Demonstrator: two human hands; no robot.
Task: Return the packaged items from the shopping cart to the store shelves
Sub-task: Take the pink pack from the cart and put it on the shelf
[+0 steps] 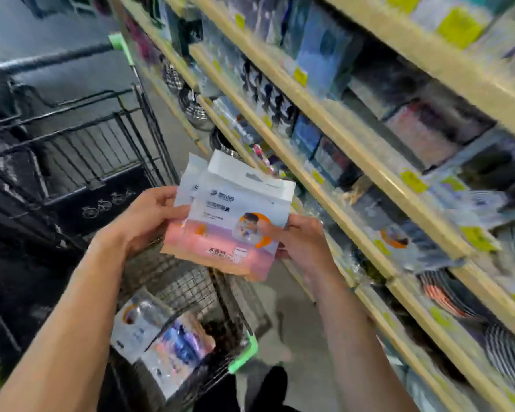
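Both hands hold a small stack of flat pink-and-white packages point(229, 221) above the shopping cart point(191, 286). My left hand point(143, 218) grips the stack's left edge, thumb on the front. My right hand point(301, 242) pinches its right edge, thumb on the orange picture. The stack stands upright and shows at least two packs, one behind the other. More packages point(161, 340) lie in the cart's wire basket below. The wooden store shelves point(354, 173) run along the right, close to the packages. The view is blurred.
A second black cart point(72, 144) stands at the left behind mine. Green corner bumpers point(247, 352) mark my cart's near edge. The shelves hold packed goods and yellow price tags point(411, 181). A strip of grey floor point(280, 322) lies between cart and shelves.
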